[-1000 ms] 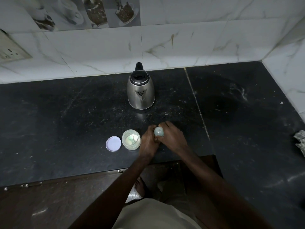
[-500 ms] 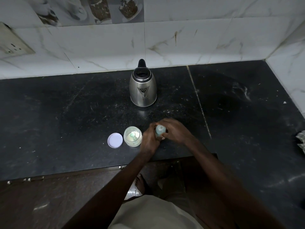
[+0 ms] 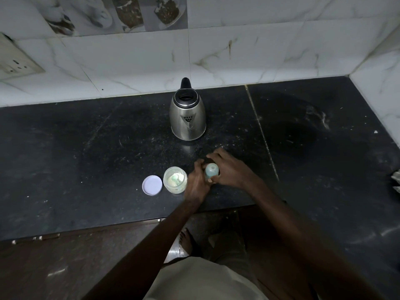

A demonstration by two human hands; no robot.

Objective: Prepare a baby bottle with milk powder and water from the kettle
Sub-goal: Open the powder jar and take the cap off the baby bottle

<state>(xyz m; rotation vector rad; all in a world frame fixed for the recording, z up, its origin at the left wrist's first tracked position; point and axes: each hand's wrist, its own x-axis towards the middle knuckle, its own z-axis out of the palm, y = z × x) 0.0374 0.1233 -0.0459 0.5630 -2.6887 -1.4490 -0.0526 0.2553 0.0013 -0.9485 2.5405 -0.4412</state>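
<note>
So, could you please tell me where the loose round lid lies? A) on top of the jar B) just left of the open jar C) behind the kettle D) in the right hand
B: the lid lies flat just left of the open jar, well in front of the kettle.

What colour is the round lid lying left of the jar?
The lid is pale lilac, almost white; the head view shows it.
</note>
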